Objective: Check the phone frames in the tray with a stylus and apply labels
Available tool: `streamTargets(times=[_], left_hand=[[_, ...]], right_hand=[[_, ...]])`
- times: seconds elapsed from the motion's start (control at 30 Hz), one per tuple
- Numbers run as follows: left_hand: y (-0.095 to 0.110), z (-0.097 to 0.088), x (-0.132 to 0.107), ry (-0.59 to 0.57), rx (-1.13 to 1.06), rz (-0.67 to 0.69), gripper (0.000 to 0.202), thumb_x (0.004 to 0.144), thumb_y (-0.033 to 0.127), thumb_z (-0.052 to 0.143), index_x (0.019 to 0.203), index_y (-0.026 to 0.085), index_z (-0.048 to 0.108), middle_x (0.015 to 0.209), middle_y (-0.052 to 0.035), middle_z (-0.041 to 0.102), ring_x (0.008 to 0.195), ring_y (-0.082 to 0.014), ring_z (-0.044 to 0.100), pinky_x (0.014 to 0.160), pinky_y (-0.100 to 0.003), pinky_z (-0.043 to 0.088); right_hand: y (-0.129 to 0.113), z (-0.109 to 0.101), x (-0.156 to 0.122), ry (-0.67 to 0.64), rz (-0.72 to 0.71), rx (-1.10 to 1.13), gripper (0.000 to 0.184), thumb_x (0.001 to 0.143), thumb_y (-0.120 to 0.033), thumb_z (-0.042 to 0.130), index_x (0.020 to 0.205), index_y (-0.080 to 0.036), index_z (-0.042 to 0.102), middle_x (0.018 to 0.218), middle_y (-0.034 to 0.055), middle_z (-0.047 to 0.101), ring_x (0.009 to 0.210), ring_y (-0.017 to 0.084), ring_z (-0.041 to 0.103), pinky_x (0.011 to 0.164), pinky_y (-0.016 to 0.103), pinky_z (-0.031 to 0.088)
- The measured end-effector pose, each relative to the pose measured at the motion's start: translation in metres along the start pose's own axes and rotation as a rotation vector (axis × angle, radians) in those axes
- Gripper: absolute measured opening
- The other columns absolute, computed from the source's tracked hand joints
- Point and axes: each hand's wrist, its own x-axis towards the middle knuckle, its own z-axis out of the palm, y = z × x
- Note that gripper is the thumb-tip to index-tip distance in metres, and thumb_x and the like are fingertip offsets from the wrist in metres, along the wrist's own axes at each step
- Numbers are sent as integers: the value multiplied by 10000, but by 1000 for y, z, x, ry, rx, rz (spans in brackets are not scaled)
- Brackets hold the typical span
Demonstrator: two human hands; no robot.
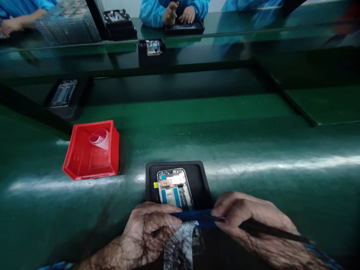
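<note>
Holding, left side: left hand is curled down over the blue strip, fingers closed on it, with a white perforated film hanging below.

Gripping, right side: right hand is clenched pen-style around black tweezers, tips at the blue strip. Can't quite tell if they're black tweezers or a similar pick.

Phone: lying face-down-looking, open side up, in a black tray on the green bench, just past the hands. Its lower end is hidden by the strip and fingers.

Done so far: one curled film is sitting in the red bin, and the white film is off to the hands' side.

Left: phone shows copper and blue patches; can't tell if any more film is on it.

Across the bench: a co-worker's hands are working over another tray.
</note>
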Motion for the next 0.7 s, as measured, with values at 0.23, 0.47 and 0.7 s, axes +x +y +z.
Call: streamTargets(times=[0.23,0.47,0.7], left_hand=[[1,-4,3,-51,38,9,162,898,337,610,789,251,693,856,56,780,681,-68,756,686,-135,587],[2,-4,5,-39,61,28,215,914,373,580,778,250,693,830,54,783,662,-68,757,672,-131,590],[3,-3,7,-49,53,20,221,921,366,575,773,245,688,840,57,782,673,-64,756,677,-131,595]], right_hand=[[0,0,2,26,3,16,235,1050,-291,678,820,-242,669,834,-24,744,720,107,749,703,135,621],[1,0,0,-11,-6,39,187,956,-116,685,816,-236,653,844,6,741,737,138,750,700,178,637],[2,0,0,-23,-8,46,174,942,-111,691,837,-242,646,858,-19,732,762,118,750,724,156,629]])
